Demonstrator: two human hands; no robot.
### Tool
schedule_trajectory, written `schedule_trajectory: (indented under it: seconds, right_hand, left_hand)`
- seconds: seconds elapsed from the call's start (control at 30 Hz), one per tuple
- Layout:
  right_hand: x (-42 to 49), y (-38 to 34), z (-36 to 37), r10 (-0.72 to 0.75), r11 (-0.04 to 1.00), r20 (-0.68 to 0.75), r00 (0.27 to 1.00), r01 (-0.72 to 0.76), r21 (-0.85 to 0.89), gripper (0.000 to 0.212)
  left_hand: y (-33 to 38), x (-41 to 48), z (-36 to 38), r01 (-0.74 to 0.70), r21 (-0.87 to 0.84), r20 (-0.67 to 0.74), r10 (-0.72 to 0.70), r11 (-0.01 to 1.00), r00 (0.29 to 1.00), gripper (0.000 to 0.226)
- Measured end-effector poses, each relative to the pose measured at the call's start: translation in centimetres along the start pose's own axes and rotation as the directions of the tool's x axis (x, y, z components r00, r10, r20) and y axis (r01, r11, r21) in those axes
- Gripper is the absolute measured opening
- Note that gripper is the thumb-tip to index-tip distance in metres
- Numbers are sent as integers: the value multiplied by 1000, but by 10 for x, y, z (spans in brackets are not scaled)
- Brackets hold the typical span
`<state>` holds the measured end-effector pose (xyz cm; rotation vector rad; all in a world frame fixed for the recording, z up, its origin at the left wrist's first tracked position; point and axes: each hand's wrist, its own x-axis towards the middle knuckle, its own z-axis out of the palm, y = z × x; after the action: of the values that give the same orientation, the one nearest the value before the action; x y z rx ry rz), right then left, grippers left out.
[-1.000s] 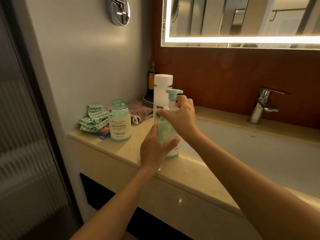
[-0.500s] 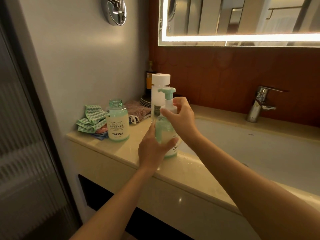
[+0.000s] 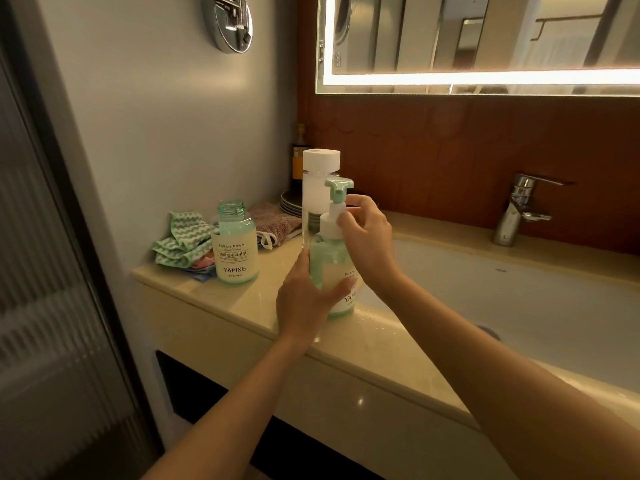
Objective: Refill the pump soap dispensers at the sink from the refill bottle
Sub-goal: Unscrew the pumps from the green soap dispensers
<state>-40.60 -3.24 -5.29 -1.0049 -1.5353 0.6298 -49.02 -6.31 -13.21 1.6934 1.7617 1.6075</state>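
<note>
A green pump soap dispenser (image 3: 330, 268) stands on the beige counter (image 3: 249, 303) at the sink's left edge. My left hand (image 3: 304, 299) grips its body from the left. My right hand (image 3: 367, 237) holds the white pump collar (image 3: 331, 226) below the green pump head (image 3: 337, 188). A second green bottle (image 3: 234, 249), labelled YAPING, stands uncapped to the left. Behind the dispenser rises a tall white-capped bottle (image 3: 317, 188).
Folded green and brown cloths (image 3: 183, 240) lie at the counter's back left, with stacked plates (image 3: 291, 202) and a dark bottle (image 3: 298, 161) in the corner. The white sink basin (image 3: 519, 299) and chrome faucet (image 3: 519, 209) are to the right. A glass door (image 3: 52, 271) stands left.
My right hand has shifted around the pump collar, and more of the white collar now shows. The left hand keeps its grip on the dispenser's body. The uncapped bottle has not moved.
</note>
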Motion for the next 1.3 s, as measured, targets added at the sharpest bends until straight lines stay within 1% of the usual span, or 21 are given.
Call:
schedule_trajectory:
  seconds: [0.07,0.1,0.2,0.27,0.37,0.43,0.5,0.57,0.63,0.7,0.8,0.87,0.93,1.0,1.07,1.17,1.3]
  right_hand:
    - [-1,-1,0,14,1000,20,1000,-15,27,36]
    - [-1,-2,0,-4,1000,25,1000,4,0,39]
    - [1,0,3,-56,982,-2,998,55,-179,57]
    - [2,0,3,-53,977,-28,998,46,-210,56]
    - [1,-2,0,-29,993,23,999,31,-116,45]
    - [-1,-5,-3,-7,999,65,998,10,-45,43]
    - [0,-6,-3,-18,999,92,996,21,-38,45]
    - [2,-5,0,-31,990,66,997,39,-134,57]
    - [5,-4,3,-3,976,4,1000,4,-217,70]
    - [4,-5,1,6,975,-15,1000,-9,-220,67]
    - [-1,-6,-3,-37,989,51,998,44,-140,55]
    - [-5,-6,-4,-76,990,63,995,83,-117,53]
    - [-5,-3,-4,-114,978,25,993,117,-173,56]
    - [-3,-1,-4,-125,965,-17,992,118,-233,62]
    - [0,-1,-4,-111,963,-30,993,101,-251,61]
    - [3,-1,-6,-84,969,1,996,82,-235,52]
    - [3,-1,-7,-24,995,78,997,32,-95,40]
  left_hand:
    - [0,0,0,2,-6,3,-2,1000,1000,78]
    - [0,-1,0,3,-10,7,-3,1000,1000,79]
    - [0,0,-1,6,-4,20,-6,1000,1000,83]
    - [1,0,-1,13,4,20,-13,1000,1000,84]
    - [1,-1,-2,7,-9,10,-7,1000,1000,79]
    - [1,-1,-1,4,-11,4,-4,1000,1000,78]
    - [0,0,0,7,-9,2,-7,1000,1000,78]
    - [0,0,0,1,-3,2,-1,1000,1000,80]
    - [-1,0,0,-2,2,4,2,1000,1000,81]
    - [-1,0,0,2,0,4,-2,1000,1000,81]
    - [-1,0,0,7,5,-1,-7,1000,1000,80]
    - [-1,0,0,11,-8,-4,-12,1000,1000,78]
    - [-2,0,0,15,-19,-8,-15,1000,1000,76]
    - [-2,0,1,17,-29,-9,-17,999,1000,78]
    - [-2,0,0,14,-27,-5,-14,1000,1000,82]
    - [-2,0,0,17,-9,1,-17,1000,1000,85]
    - [-3,1,1,18,-22,-3,-18,1000,1000,78]
